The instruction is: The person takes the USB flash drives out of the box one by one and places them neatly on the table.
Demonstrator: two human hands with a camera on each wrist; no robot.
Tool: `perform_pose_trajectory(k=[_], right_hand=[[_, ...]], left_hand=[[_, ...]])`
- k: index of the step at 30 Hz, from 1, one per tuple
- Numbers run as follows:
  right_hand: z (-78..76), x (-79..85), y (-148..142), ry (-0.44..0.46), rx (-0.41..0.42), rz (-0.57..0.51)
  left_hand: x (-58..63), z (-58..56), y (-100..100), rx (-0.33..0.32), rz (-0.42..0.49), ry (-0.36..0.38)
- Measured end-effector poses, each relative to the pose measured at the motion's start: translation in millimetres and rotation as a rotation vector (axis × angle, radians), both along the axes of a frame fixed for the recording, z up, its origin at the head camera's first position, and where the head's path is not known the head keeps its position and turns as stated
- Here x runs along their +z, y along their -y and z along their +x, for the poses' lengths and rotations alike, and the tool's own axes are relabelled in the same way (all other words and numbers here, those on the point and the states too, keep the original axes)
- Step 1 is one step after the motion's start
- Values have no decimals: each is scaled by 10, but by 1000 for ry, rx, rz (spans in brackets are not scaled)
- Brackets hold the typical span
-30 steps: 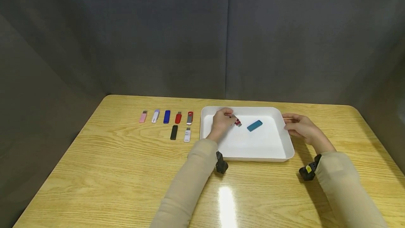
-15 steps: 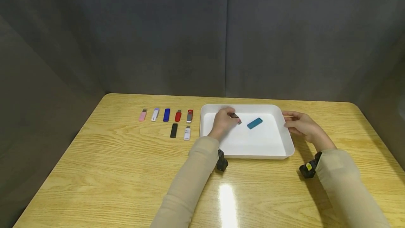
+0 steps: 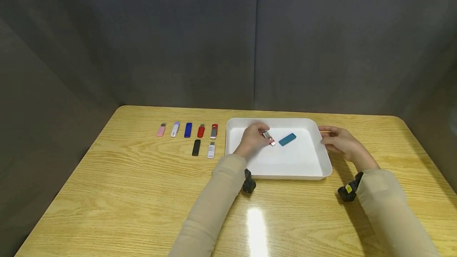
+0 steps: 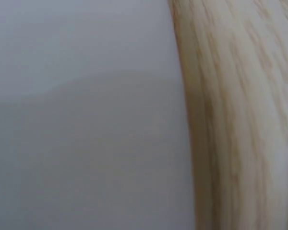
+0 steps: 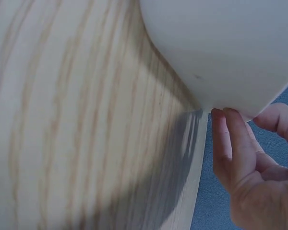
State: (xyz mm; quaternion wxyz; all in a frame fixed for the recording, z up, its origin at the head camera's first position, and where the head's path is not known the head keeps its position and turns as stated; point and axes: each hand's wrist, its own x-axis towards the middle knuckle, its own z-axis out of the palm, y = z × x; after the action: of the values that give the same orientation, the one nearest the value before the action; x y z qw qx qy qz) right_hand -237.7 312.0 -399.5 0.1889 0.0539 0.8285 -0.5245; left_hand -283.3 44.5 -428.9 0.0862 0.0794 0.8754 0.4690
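Over the left part of a white tray (image 3: pixel 285 177), the left hand (image 3: pixel 252 140) pinches a red and silver USB flash drive (image 3: pixel 268 136); part of it is hidden by the fingers. A teal flash drive (image 3: pixel 287 139) lies on the tray's floor just to the right. The right hand (image 3: pixel 340 144) grips the tray's right side near the far corner. In the right wrist view that hand (image 5: pixel 259 187) has its thumb at the rim and its fingertips against the outer wall. The left wrist view shows the tray's wall (image 4: pixel 96 143), blurred, but no fingers.
Left of the tray, flash drives lie in two rows: pink (image 3: pixel 161 130), white and purple (image 3: pixel 175 129), blue (image 3: pixel 188 130), red (image 3: pixel 201 131), red and grey (image 3: pixel 214 131), then black (image 3: pixel 196 147) and white (image 3: pixel 211 150) nearer. A dark curtain (image 3: pixel 178 50) hangs behind the table.
The red and silver flash drive has turned in the left fingers, now showing its silver face, and has shifted slightly right. The right hand stays on the tray.
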Motion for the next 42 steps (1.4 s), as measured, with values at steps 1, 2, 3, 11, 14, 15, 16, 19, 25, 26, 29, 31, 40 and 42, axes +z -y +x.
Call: perform_pose_trajectory(k=[1, 2, 3, 11, 14, 15, 16, 19, 25, 26, 29, 31, 40, 42], right_hand=[[1, -1, 0, 0, -1, 1], [3, 0, -1, 0, -2, -1], [7, 2, 2, 0, -2, -2], [13, 10, 16, 1, -18, -4], [7, 7, 14, 5, -26, 0], [6, 7, 12, 5, -28, 3], [3, 2, 10, 4, -30, 7], [3, 2, 1, -1, -36, 18], [24, 22, -9, 7, -59, 32], [28, 27, -10, 8, -62, 32], [33, 27, -6, 8, -68, 25], [35, 28, -5, 7, -66, 22], [34, 17, -10, 1, -68, 33], [33, 15, -9, 1, -71, 31]], left_hand=[[-5, -3, 0, -6, 5, 0], [-7, -4, 0, -12, 8, 5], [-7, -4, -1, -17, 11, 11], [18, 13, -11, -53, -3, 54], [27, 12, -3, -60, 16, 58], [29, 12, 2, -63, 32, 63], [31, 12, 7, -67, 44, 65], [35, 11, 15, -85, 66, 69], [28, 4, 1, -108, 54, 68], [26, 4, -3, -108, 58, 70], [22, 6, -6, -102, 71, 74], [20, 5, -3, -98, 72, 72], [36, -13, 47, -119, 42, 48], [40, -18, 66, -125, 53, 44]])
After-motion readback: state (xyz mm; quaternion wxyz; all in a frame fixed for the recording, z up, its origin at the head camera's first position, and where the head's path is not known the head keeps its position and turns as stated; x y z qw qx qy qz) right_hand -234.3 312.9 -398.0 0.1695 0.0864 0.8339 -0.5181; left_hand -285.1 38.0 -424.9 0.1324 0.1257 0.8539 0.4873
